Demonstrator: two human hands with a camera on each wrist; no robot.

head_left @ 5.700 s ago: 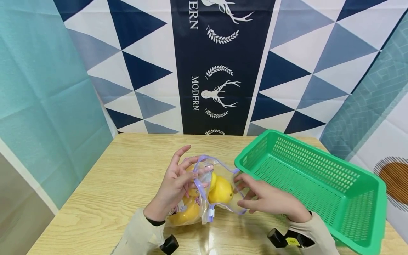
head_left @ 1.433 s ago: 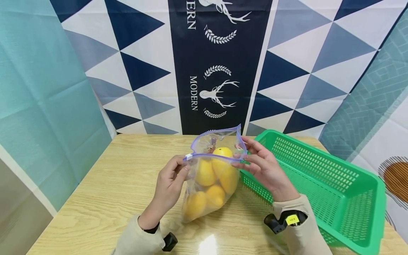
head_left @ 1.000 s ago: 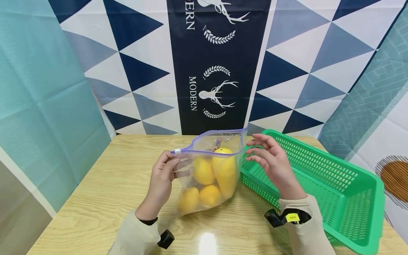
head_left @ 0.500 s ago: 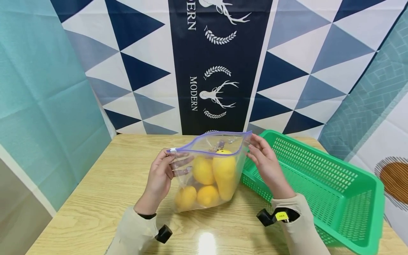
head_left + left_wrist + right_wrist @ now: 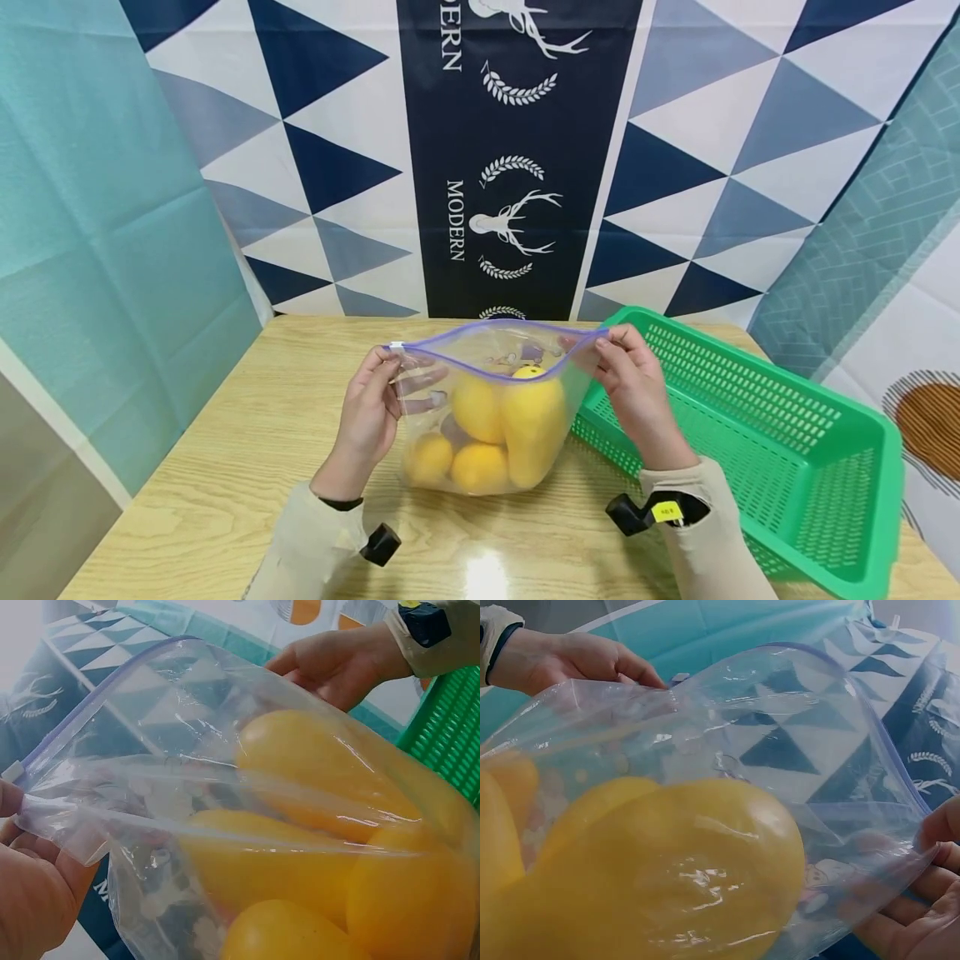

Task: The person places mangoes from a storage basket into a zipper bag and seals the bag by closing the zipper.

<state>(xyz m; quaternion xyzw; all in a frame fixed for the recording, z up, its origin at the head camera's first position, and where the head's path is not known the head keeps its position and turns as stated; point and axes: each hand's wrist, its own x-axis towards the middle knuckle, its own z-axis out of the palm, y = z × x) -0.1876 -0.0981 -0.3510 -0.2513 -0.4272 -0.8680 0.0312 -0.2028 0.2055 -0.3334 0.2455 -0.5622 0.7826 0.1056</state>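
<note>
A clear zip bag (image 5: 585,400) with a purple-edged mouth stands upright over the table, its mouth gaping in the middle. Several yellow fruits (image 5: 534,425) sit inside, one long and mango-shaped. My left hand (image 5: 366,408) pinches the mouth's left corner, right beside the white slider (image 5: 397,347). At the opposite corner, my right hand (image 5: 637,387) pinches the purple edge between thumb and fingers. The left wrist view shows the fruits (image 5: 315,765) bulging against the film. In the right wrist view the bag's right corner is between thumb and fingertips (image 5: 937,825).
A green plastic basket (image 5: 757,350) with perforated walls stands on the right, its near left corner close behind the bag and right hand. The wooden table (image 5: 247,467) ends at a patterned cloth backdrop (image 5: 495,167).
The bag, earlier lying tipped with its mouth toward me, now stands upright. My right hand let go, then took the right corner. The hands have drawn apart, stretching the mouth wider and flatter.
</note>
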